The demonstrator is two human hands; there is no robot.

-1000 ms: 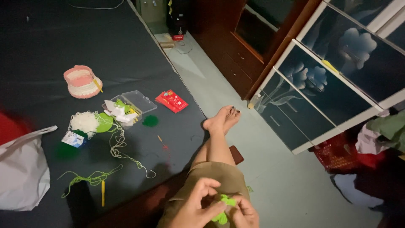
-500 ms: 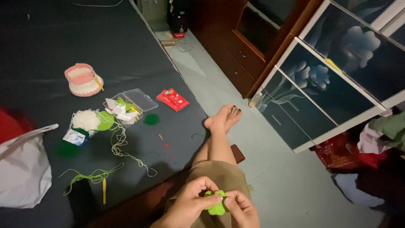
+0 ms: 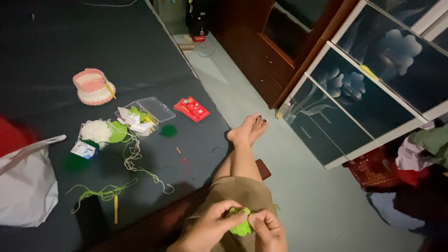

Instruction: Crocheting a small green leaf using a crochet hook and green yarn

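Both hands, left hand (image 3: 212, 226) and right hand (image 3: 267, 229), pinch a green crochet piece (image 3: 241, 225) over the lap; the dark mattress edge (image 3: 205, 95) lies left, bare floor (image 3: 322, 205) right, yarn strands (image 3: 135, 161) nearby.

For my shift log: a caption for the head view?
Both hands, left hand and right hand, pinch a small bright-green crocheted yarn piece over the lap.

A pink crocheted denture (image 3: 94, 87) sits near a red packet (image 3: 192, 108).

bare mat beside yarn tangle (image 3: 135, 158), plastic box (image 3: 151, 109)
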